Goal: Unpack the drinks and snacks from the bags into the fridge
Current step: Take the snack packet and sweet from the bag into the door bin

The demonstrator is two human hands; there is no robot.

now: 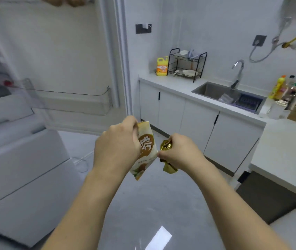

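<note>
My left hand [116,147] grips a white and brown snack packet [146,150], held upright above the floor in the middle of the view. Just to its right, my right hand [178,152] is curled round a small crumpled gold packet [167,159]; its thumb touches the white packet's edge. The fridge [26,159] stands open on the left, its door [62,51] swung back with a clear door shelf [68,100]. Blurred items sit on the inner shelves at the far left.
A white counter [179,87] with a steel sink [215,91] and tap runs along the right. A dish rack [187,64] and yellow detergent bottle [162,66] stand at its back. Bottles and paper bags [295,98] crowd the right end. A dark mat [269,197] lies on the floor.
</note>
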